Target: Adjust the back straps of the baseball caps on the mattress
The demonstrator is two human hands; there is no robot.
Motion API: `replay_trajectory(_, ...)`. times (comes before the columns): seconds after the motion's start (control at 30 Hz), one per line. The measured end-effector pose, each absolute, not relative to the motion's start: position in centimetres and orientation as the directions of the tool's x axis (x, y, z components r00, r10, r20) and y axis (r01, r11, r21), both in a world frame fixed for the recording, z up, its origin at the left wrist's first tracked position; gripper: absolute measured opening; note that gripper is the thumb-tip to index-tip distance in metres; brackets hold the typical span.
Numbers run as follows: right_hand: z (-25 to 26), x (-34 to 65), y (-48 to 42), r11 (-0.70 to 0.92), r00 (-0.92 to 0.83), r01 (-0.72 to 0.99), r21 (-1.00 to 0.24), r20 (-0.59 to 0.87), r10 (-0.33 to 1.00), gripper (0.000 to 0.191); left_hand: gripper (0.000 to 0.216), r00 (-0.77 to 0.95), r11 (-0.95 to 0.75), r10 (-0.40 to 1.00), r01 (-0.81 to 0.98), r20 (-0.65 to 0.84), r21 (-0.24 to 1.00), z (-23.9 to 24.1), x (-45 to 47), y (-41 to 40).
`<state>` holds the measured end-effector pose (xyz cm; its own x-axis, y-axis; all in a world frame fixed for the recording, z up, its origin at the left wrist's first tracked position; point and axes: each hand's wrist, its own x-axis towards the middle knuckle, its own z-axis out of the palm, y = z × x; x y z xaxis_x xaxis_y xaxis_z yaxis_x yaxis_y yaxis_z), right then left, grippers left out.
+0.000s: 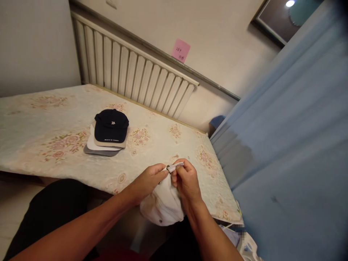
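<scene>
Low centre, at nr edge of a floral bed [160,146], L hand [148,179] is closed, thumb & fingers pinching the strap [176,167] of a white cap [163,204] by its dark buckle [168,168]; R hand [188,179] is likewise closed, pinching strap's free end. Cap hangs just below, btwn both hands, partly hidden by R hand & wrist. Up & left on bed, well apart: stack of caps [111,127], navy on top. Behind: radiator [131,69], pink note [181,50]; far R: blue curtain [288,137].

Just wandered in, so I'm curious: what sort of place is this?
Perhaps a bedroom or similar room, with a wide, pale floral-covered surface, cream ribbed radiator and long blue fabric curtain.
</scene>
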<state>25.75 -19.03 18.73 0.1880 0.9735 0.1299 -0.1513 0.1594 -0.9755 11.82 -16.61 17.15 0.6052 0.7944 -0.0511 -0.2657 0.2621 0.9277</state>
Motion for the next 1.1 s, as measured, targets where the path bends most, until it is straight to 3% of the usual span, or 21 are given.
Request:
replay_trajectory(0.1, 18.9, 25.6, -18.9, 0.174, 0.183, -0.299, -0.938, 0.122, 0.975, 0.01, 0.02, 0.609, 0.298, 0.79, -0.284, -0.069, 0.911, 17.1, 11.7, -16.7)
replay_trajectory(0.2, 19.1, 26.0, -19.0, 0.161, 0.105, -0.253, -0.954, 0.138, 0.985, 0.006, 0.022, 0.613, 0.295, 0.788, -0.301, -0.052, 0.907, 17.1, 11.4, -16.7)
replay_trajectory(0.33, 19.9, 27.1, -19.4, 0.261, 0.009, 0.104, -0.96, 0.263, 0.965, 0.017, 0.019, 0.658, 0.351, 0.752, -0.35, -0.039, 0.869, 17.0, 11.0, -16.6)
replay_trajectory(0.43, 21.0, 27.5, -19.7, 0.411, -0.143, 0.489, -0.769, 0.393, 0.908, 0.031, 0.019, 0.69, 0.376, 0.724, -0.377, -0.014, 0.847, 16.9, 11.0, -16.5)
replay_trajectory(0.53, 21.3, 27.6, -19.7, 0.486, -0.31, 0.637, -0.598, 0.379, 0.872, 0.032, 0.017, 0.669, 0.354, 0.743, -0.387, -0.005, 0.851, 16.8, 10.9, -16.5)
replay_trajectory(0.6, 20.7, 28.0, -19.2, 0.465, -0.286, 0.678, -0.569, 0.379, 0.88, 0.03, 0.017, 0.676, 0.377, 0.736, -0.359, -0.04, 0.854, 16.9, 10.6, -16.5)
replay_trajectory(0.73, 18.0, 30.0, -17.3, 0.271, -0.025, 0.721, -0.637, 0.367, 0.93, 0.025, 0.024, 0.713, 0.376, 0.698, -0.292, -0.061, 0.879, 17.0, 9.5, -16.3)
replay_trajectory(0.8, 16.8, 30.9, -16.7, 0.126, 0.141, 0.683, -0.719, 0.299, 0.944, 0.02, 0.026, 0.711, 0.359, 0.701, -0.289, -0.052, 0.887, 17.0, 9.1, -16.0)
replay_trajectory(0.87, 16.3, 31.2, -16.8, 0.09, 0.187, 0.619, -0.78, 0.258, 0.948, 0.019, 0.026, 0.704, 0.369, 0.709, -0.312, -0.047, 0.876, 17.0, 9.0, -15.7)
replay_trajectory(0.97, 17.0, 30.6, -18.1, 0.161, 0.024, 0.536, -0.829, 0.205, 0.978, 0.027, 0.025, 0.682, 0.38, 0.731, -0.362, -0.036, 0.851, 16.9, 9.1, -15.1)
replay_trajectory(1.1, 18.3, 29.4, -19.3, 0.215, -0.224, 0.507, -0.835, 0.113, 0.968, 0.015, 0.026, 0.645, 0.341, 0.763, -0.344, -0.044, 0.875, 16.7, 9.2, -14.1)
